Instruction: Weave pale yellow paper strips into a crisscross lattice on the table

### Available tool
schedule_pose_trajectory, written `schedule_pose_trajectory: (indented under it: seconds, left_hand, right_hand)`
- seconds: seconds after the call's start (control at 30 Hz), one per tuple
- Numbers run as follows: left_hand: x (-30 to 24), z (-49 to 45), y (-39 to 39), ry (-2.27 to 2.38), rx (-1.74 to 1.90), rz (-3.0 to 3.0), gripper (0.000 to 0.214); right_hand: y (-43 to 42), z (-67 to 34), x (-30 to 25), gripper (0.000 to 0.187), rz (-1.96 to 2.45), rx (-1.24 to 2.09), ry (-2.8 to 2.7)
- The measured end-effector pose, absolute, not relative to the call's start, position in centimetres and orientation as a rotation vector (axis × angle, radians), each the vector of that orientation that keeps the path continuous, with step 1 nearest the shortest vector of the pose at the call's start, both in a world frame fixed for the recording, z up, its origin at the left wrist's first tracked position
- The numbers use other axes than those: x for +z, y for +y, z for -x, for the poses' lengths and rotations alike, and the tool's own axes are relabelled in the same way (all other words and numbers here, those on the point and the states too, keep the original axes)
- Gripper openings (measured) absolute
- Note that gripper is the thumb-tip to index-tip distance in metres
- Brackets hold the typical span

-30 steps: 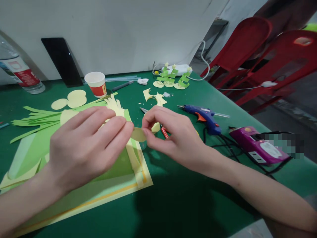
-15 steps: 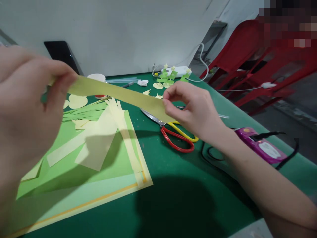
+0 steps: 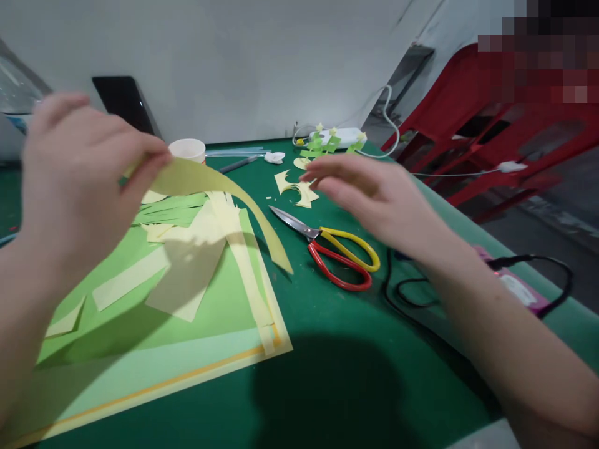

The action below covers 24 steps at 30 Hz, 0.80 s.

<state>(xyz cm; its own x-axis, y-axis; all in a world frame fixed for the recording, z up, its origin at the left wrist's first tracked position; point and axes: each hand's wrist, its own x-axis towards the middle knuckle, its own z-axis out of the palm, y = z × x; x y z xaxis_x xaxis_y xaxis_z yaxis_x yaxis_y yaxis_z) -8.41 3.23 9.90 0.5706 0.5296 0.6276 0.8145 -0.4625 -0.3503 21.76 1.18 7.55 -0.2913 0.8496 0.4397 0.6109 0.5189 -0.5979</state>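
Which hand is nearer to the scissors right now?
Right. In the picture, the right hand is just above the scissors; the left hand is well to their left, pinching a yellow paper strip.

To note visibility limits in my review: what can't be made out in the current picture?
All in the head view:
- Held end of the yellow paper strip: covered by the left hand.
- Paper cup, lower part: mostly hidden behind the strip.
- Bottle: cut off by the left edge, lower part behind the left hand.
- Purple box: partly behind the right forearm.
- Upper-right corner: masked by pixelation.
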Motion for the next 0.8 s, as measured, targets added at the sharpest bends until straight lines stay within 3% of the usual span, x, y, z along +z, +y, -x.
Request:
schedule_pose_trajectory:
  seconds: [0.13, 0.23, 0.33, 0.4, 0.5, 0.6, 0.73, 0.8]
  left_hand:
    - [9.7, 5.5, 1.7, -0.970, -0.612, 2.288, 0.024]
    - [9.7, 4.9, 0.8, -0.997, -0.691, 2.326, 0.018]
    - [9.8, 4.7, 0.8, -1.078, -0.733, 2.155, 0.042]
    - [9.6, 4.6, 1.2, -0.984, -0.773, 2.092, 0.050]
    - [9.3, 4.4, 1.1, -0.587, -1.055, 2.088, 0.024]
    - [8.8, 3.6, -0.3, -0.347, -1.137, 2.548, 0.022]
    - [7.1, 1.5, -2.4, -1.467, -0.813, 3.680, 0.028]
    - [5.5, 0.3, -2.6, -1.810, -0.772, 4.099, 0.040]
  right_hand:
    - [-1.4, -18.7, 6.6, 0.047, 1.205, 0.521, -2.236]
    - [-2.2, -17.8, 6.1, 0.029, 1.261, 0.473, -2.245]
    - [-2.0, -18.0, 6.4, 0.020, 1.221, 0.541, -2.131]
    - [-1.5, -18.4, 6.7, 0.014, 1.198, 0.758, -2.000]
    - [-0.4, -19.1, 6.9, 0.009, 1.167, 1.222, -1.699]
    - [0.5, -19.4, 6.4, 0.010, 1.110, 1.594, -1.338]
    - [0.5, -18.7, 5.6, 0.014, 1.061, 1.814, -1.134]
    - [0.1, -18.0, 5.1, 0.014, 1.079, 1.822, -1.184]
